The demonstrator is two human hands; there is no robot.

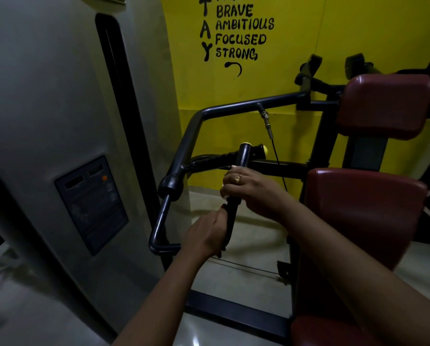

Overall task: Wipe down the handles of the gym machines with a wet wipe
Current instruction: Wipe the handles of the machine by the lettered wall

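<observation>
Hands shared one bar: nearest the camera, the left hand [206, 233] was curled round the lower end of the black upright rubber-gripped handle [244, 156]. Just above it, the right hand [251, 193] was wrapped round the middle. No wet wipe showed; it probably lay hidden under a palm. A good stroke would need one hand steadying the bar while the other twisted along the ribs to the bare top. Beyond, the black side grip with a yellow end cap [261, 149] looked due next.
</observation>
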